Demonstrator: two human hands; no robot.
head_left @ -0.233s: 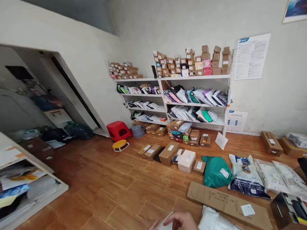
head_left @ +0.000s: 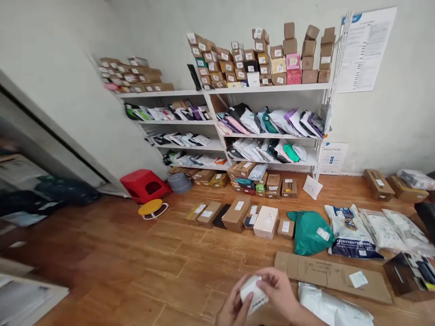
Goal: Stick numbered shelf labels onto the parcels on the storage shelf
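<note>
Fingers point(head_left: 272, 278) of our right hand point(head_left: 283, 294) curl over the top and far side of the small white packet point(head_left: 253, 293). Our left hand point(head_left: 233, 310) closes on it from below and the near side with the thumb laid across its face, so both hands are clamped on this one thing and hold nothing else. We have it low at the bottom edge of the view, above the wooden floor point(head_left: 136, 271), just on our side of the flat cardboard carton point(head_left: 333, 274) and to the left of the white poly bag point(head_left: 326, 308). Handling and turning the packet looks to be the work in hand. To do that well, we judge that we should grip it lightly by its edges, slide the left thumb off the printed face, and lift it a little higher, since our wrists are cut off by the frame. It seems light, so a firm squeeze would only crumple it, and passing it from one hand to the other a side at a time should keep it from slipping. The packet itself is white and roughly rectangular, small enough to sit between our two hands. One face carries grey print or a label, too blurred to read, and we cannot tell whether it is a box or a soft pouch.
</note>
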